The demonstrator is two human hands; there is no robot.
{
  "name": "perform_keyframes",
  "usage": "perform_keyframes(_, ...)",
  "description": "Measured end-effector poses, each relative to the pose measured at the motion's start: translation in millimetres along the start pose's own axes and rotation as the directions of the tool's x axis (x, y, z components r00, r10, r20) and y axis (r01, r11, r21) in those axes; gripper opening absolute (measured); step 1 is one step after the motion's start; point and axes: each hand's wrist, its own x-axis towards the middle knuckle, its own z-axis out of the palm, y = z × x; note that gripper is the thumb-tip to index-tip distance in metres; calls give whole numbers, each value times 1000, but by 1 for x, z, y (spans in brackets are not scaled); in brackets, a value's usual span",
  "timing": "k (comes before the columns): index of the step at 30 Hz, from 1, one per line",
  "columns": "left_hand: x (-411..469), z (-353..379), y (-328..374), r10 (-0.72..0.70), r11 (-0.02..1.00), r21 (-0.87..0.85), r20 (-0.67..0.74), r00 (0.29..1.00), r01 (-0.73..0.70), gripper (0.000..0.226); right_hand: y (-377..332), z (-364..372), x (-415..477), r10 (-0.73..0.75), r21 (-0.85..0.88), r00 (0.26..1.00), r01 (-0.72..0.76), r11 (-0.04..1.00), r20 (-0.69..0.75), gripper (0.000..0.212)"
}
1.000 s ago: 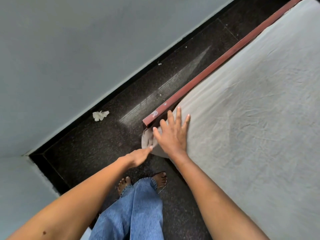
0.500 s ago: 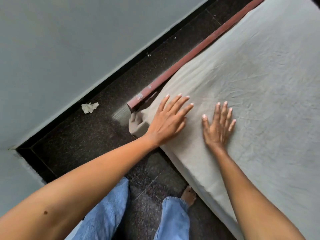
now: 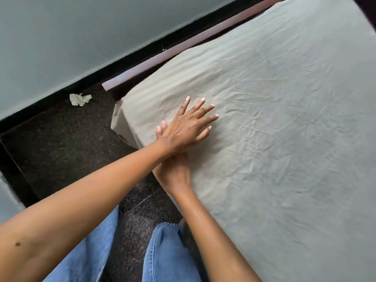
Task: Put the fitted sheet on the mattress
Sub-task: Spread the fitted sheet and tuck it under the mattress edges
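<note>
A pale grey fitted sheet (image 3: 274, 123) covers the mattress, wrinkled across its top, and wraps down over the near left corner (image 3: 120, 123). My left hand (image 3: 189, 127) lies flat on the sheet near that corner, fingers spread and pointing right. My right hand (image 3: 175, 171) rests on the sheet at the mattress edge, crossed under my left wrist. Its fingers are mostly hidden beneath the left hand; a few fingertips show past it, straight.
A reddish bed frame rail (image 3: 183, 47) runs along the mattress's far side beside the grey wall (image 3: 81, 37). A crumpled white scrap (image 3: 79, 99) lies on the dark speckled floor (image 3: 61, 149). My legs in blue jeans (image 3: 166, 255) stand against the mattress side.
My left hand slid right across the sheet and my right hand slid left, so the arms now cross. The view shifted right, over the mattress.
</note>
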Motion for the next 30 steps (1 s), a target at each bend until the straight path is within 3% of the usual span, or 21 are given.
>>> perform_keyframes(1,3,6,4,-11,999,34,23,1000,10,56,-8,-78,-6,-12,-10,984,11,1000,-177,56)
perform_keyframes(3,6,14,0,-74,993,95,40,996,70,59,16,-149,-13,-28,-16,884,24,1000,-467,51)
perform_keyframes(5,4,19,-16,-198,969,156,22,980,192,63,86,-165,-16,92,-18,886,-113,993,-455,59)
perform_keyframes(8,-14,20,-36,-332,917,201,-91,939,344,60,152,-171,-1,316,52,907,-314,948,-279,75)
perform_keyframes(13,-36,23,-36,-496,827,183,-207,843,532,58,145,-169,27,423,-33,893,-433,901,-154,83)
perform_keyframes(19,-74,22,-46,-702,696,-73,-283,654,715,57,32,-147,40,147,-30,987,-149,988,-58,82)
perform_keyframes(22,-81,22,-48,-700,707,-140,-283,656,694,61,-16,-138,43,-24,-70,999,22,997,-37,79)
perform_keyframes(25,-87,20,-53,-685,716,-89,-274,674,692,58,-57,-126,34,-188,-179,979,172,969,-75,67)
perform_keyframes(30,-99,6,-51,-647,701,48,-378,663,712,51,-59,-135,30,-412,-49,910,410,911,-47,63)
